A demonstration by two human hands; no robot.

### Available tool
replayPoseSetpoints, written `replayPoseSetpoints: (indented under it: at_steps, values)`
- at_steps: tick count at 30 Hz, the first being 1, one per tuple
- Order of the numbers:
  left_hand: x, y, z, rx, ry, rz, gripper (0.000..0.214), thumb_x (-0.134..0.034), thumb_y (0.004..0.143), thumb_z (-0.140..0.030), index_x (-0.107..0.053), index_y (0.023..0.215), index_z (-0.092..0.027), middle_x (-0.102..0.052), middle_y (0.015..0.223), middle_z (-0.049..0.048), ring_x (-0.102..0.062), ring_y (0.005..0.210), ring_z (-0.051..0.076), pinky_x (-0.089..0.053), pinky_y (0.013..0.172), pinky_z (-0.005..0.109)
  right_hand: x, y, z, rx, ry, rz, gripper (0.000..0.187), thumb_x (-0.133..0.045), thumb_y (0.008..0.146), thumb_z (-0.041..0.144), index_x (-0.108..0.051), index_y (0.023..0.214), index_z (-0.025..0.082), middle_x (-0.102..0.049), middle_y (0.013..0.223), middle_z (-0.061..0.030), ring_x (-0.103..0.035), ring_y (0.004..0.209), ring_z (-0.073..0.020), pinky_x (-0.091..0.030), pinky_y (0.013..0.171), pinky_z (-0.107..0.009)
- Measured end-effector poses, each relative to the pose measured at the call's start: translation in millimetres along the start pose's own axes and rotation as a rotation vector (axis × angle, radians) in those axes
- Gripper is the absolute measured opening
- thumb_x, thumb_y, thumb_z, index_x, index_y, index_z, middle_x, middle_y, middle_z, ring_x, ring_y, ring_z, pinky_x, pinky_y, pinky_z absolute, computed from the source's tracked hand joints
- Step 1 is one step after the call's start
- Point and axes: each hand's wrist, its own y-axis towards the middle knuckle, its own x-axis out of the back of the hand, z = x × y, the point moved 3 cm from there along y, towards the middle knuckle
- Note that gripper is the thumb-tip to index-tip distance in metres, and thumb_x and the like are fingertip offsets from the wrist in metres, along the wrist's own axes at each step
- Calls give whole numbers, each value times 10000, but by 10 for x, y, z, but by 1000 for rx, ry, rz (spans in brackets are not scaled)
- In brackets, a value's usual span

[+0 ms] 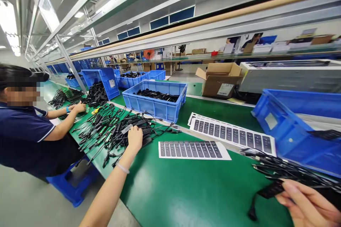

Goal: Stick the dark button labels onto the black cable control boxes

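My left hand [134, 138] reaches out over a heap of black cabled modules [114, 127] on the green bench [186, 191]; its fingers curl down onto one black piece at the heap's near edge. My right hand [306, 204] is at the bottom right, fingers pinched on a small flat black module [270, 189] whose cable hangs to a plug. More black cables [287, 170] lie just beyond it. Two sheets of dark rectangular labels [191, 149] [231, 134] lie flat between my hands.
A blue bin [157, 108] of black parts stands behind the heap; a tipped blue bin [293, 127] is at right. A cardboard box [220, 79] sits further back. A co-worker in a dark shirt [23, 131] sits at left, hands on the bench, on a blue stool [71, 184].
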Motion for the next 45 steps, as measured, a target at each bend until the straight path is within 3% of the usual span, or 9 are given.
replayPoseSetpoints:
  at_steps: [5, 9, 14, 16, 18, 21, 25, 32, 45]
  values:
    - [166, 127, -97, -60, -154, -13, 131, -540, 831, -170, -554, 960, -158, -608, 883, 104, -590, 923, 271, -435, 857, 402, -240, -220, 256, -50, -12, -4, 474, -850, 602, 515, -670, 877, 173, -566, 748, -26, -492, 619, -119, -434, 539, -233]
    - [220, 90, -596, -141, -482, 78, 325, -404, 912, -327, -466, 1186, -163, -582, 865, 64, -568, 711, 181, -461, 690, 304, -322, -282, 328, 30, -59, 41, 426, -792, 709, 496, -651, 947, 173, -520, 680, -5, -475, 607, -112, -401, 539, -212]
    - [59, -415, -1442, -178, -930, 404, 369, -409, 867, -331, -454, 1194, -168, -580, 951, 52, -546, 659, 108, -466, 603, 238, -284, -324, 343, 103, -76, 44, 319, -729, 805, 446, -635, 959, 183, -500, 697, -11, -467, 607, -117, -400, 548, -226]
    - [-115, -770, -1695, -2, -1376, 728, 429, -577, 783, -258, -475, 1190, -171, -602, 984, 55, -569, 688, 105, -483, 649, 246, -253, -346, 380, 122, -55, 11, 304, -723, 811, 448, -634, 941, 189, -503, 710, -14, -463, 599, -116, -407, 542, -227]
    - [-327, -1142, -1848, 154, -1512, 1009, 476, -659, 758, -233, -479, 1192, -151, -634, 1018, 90, -609, 726, 124, -508, 697, 274, -233, -370, 420, 126, -13, -20, 307, -727, 800, 462, -634, 917, 194, -517, 741, -22, -460, 586, -113, -412, 514, -220]
    - [-666, -1597, -1894, 359, -1478, 1276, 557, -728, 710, -226, -457, 1187, -129, -653, 1068, 149, -660, 737, 164, -522, 705, 309, -239, -405, 435, 88, 22, -14, 307, -736, 789, 464, -633, 903, 199, -524, 764, -23, -462, 573, -104, -417, 481, -199]
    - [-915, -1866, -1828, 443, -1435, 1375, 609, -762, 681, -202, -437, 1192, -135, -654, 1086, 166, -687, 792, 200, -520, 747, 337, -312, -461, 334, -48, -21, 94, 303, -720, 816, 440, -625, 948, 185, -516, 768, -14, -456, 540, -83, -406, 463, -183]
    - [-871, -1901, -1814, 361, -1446, 1411, 682, -776, 635, -111, -445, 1230, -151, -666, 1039, 137, -691, 860, 233, -515, 807, 374, -484, -608, 223, -197, -93, 257, 372, -693, 824, 480, -633, 970, 143, -490, 713, 0, -396, 476, -54, -354, 410, -166]
    - [-833, -1906, -1815, 250, -1424, 1414, 637, -794, 729, -255, -438, 1251, -175, -665, 1029, 120, -690, 911, 244, -531, 837, 370, -519, -663, 290, -241, -84, 259, 389, -709, 792, 515, -644, 932, 158, -470, 682, -3, -402, 491, -70, -400, 405, -166]
